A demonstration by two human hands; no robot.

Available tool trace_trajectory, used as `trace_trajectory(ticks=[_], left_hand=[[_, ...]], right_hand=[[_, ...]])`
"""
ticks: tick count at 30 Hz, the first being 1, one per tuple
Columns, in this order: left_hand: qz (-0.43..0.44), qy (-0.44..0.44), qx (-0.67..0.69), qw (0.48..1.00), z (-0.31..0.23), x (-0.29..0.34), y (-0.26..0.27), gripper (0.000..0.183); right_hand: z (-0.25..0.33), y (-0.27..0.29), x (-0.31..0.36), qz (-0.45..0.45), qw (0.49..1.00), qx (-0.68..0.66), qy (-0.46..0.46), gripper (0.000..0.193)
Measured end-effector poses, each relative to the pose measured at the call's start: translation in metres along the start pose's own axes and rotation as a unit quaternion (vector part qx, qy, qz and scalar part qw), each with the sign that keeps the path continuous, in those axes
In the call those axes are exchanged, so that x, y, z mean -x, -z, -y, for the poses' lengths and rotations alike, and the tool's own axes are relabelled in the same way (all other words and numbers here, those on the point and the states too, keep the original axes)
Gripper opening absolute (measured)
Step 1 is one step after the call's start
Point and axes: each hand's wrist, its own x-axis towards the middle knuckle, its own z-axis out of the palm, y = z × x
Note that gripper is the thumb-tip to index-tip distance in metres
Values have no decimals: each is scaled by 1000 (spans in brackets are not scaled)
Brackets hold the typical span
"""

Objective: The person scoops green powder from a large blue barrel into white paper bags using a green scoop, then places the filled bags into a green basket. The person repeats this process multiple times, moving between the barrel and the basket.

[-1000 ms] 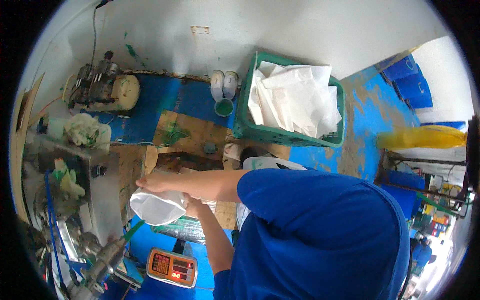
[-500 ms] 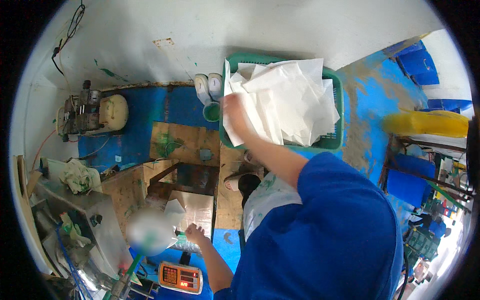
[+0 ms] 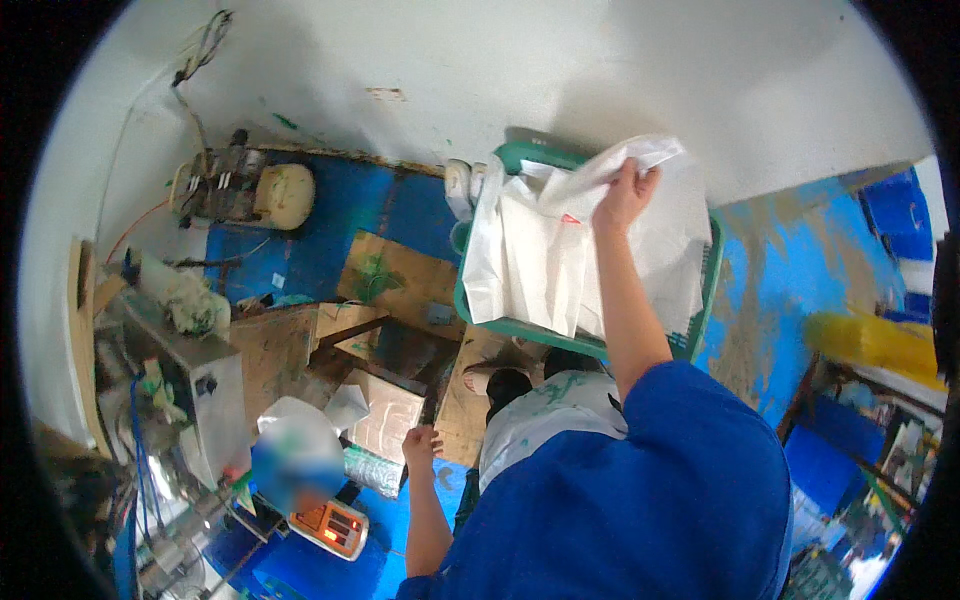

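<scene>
A green plastic basket (image 3: 714, 280) stands against the wall, filled with flat white bags (image 3: 535, 255); one bears a small red mark. My right hand (image 3: 625, 195) reaches over the basket, its fingers closed on the upper part of a white bag (image 3: 650, 155) whose edge is lifted and folded. My left hand (image 3: 422, 447) hangs low at my left side, fingers curled in and nothing visible in them. Nearest to it are a silvery wrapped block (image 3: 385, 415) and a clear plastic-wrapped roll (image 3: 372, 470).
An orange-faced scale (image 3: 330, 528) with a lit display sits at lower left, by a blurred white, round-topped object (image 3: 297, 445) and a metal machine (image 3: 215, 400). A compressor (image 3: 285, 195) stands at upper left. White boots (image 3: 458, 185) stand beside the basket. Shelving with a yellow bundle (image 3: 870, 345) is at right.
My right hand has moved from the basket's left side toward its upper right, lifting a white bag's edge. The view has shifted; my left hand stays low with curled fingers.
</scene>
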Motion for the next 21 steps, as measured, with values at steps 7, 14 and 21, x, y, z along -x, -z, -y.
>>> trace_trajectory(ticks=[7, 14, 21], left_hand=[[-33, -71, -81, 994, 20, 26, -15, 19], [-125, -106, -178, 970, 109, 85, -17, 22], [-422, -169, -38, 890, 132, 116, 85, 13]], right_hand=[[42, 29, 55, 450, 818, 329, -139, 25], [10, 148, 108, 613, 571, 541, 76, 52], [33, 44, 151, 614, 701, 363, 19, 42]])
